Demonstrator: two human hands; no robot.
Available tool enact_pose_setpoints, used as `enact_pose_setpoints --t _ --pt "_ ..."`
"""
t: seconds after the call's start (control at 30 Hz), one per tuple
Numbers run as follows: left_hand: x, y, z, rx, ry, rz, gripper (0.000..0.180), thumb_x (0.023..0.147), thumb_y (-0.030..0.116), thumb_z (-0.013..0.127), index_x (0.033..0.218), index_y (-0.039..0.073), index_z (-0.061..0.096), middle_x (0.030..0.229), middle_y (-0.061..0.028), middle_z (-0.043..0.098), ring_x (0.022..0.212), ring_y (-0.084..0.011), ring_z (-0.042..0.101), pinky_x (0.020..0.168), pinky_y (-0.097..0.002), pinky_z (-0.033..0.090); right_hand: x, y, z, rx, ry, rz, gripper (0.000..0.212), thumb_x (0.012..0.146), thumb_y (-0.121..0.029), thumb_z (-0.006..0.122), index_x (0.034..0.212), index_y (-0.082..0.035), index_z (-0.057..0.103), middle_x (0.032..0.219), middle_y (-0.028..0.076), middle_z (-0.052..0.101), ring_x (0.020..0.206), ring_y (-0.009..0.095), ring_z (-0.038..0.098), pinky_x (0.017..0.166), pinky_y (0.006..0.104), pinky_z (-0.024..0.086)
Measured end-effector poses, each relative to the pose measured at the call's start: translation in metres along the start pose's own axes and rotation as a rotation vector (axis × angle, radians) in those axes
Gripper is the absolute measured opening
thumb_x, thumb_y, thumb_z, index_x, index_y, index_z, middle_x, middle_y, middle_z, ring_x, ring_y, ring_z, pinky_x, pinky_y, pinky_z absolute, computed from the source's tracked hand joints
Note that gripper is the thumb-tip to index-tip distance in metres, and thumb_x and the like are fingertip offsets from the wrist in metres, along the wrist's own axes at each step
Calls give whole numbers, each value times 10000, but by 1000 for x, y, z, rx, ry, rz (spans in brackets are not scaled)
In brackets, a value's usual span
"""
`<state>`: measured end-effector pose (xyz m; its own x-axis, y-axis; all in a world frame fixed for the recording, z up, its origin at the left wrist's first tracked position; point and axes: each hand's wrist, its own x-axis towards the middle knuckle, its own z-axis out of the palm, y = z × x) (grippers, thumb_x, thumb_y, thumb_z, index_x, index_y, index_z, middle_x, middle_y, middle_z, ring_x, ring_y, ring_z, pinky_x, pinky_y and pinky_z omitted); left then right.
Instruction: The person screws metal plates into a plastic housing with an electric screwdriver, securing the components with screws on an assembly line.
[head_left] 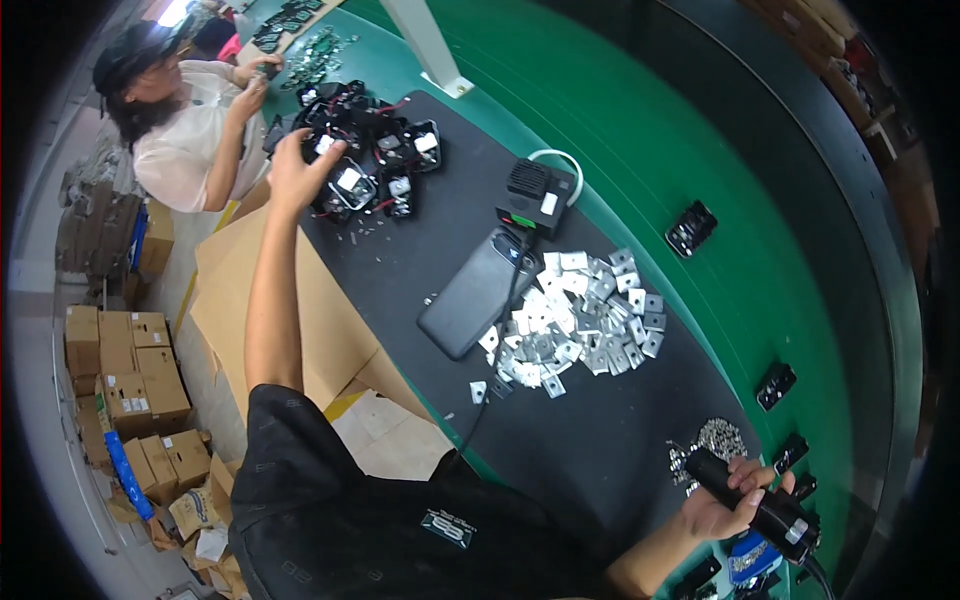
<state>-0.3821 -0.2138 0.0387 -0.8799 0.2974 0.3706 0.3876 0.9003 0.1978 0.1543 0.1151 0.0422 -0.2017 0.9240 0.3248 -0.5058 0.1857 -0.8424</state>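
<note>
Right-hand grip (pixel 728 508): fingers wrapped around a black cylindrical handheld tool (pixel 712 473), probably a powered driver; cord trails from its lower end. Front end points up-left, beside a pile of small silver screws (pixel 722 440).

Left-hand grip (pixel 298 175): arm stretched out, fingers spread at the near side of a heap of black plastic housings with pale inserts and red wires (pixel 392 152). Whether the fingertips have hold of one, cannot tell. Heap lies at the far end of the black-matted tabletop (pixel 540 440).

On handling, my judgement: take a single housing by its rim, lift straight up, free the red wires from neighbours first. Tool best held off the screws meanwhile, cord slack.

Between the hands: dark grey oblong case (pixel 470 300), small black ribbed box with a white cable (pixel 538 195), loose pile of square silver metal plates with holes (pixel 590 320).

Beyond: green belt (pixel 620 110) with a lone open black housing (pixel 691 229). Co-worker in white top (pixel 195 135) at far left.
</note>
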Motion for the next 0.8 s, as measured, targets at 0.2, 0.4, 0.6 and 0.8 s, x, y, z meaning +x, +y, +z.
enact_pose_setpoints --t 0.2,0.4,0.6,0.8 --pt "-56 104 -52 -284 158 425 322 766 168 717 1031 7 631 1045 -153 643 978 -297 607 876 -391 471 -1 -1 7 27 -28 36 491 845 -153 615 1283 -60 411 745 12 402 662 116 409 674 286 368" --pt "-171 236 -58 -457 -384 740 229 715 148 741 906 50 659 892 -92 631 799 -263 609 723 -346 499 -8 -11 -2 133 -73 40 448 866 -156 617 1262 -76 423 750 -1 420 661 96 435 674 272 374" --pt "-190 267 -19 -448 -386 790 277 732 159 745 971 54 652 948 -75 627 824 -253 606 737 -358 505 -38 -20 -9 100 -34 95 525 805 -265 721 1163 -120 365 695 -8 453 550 96 458 561 228 408" --pt "-191 278 -19 -378 -438 720 206 749 115 730 933 40 674 918 -86 641 828 -257 623 724 -353 516 -63 -14 -21 276 -88 216 522 817 -187 686 1230 -107 376 722 2 463 586 99 461 596 243 392"
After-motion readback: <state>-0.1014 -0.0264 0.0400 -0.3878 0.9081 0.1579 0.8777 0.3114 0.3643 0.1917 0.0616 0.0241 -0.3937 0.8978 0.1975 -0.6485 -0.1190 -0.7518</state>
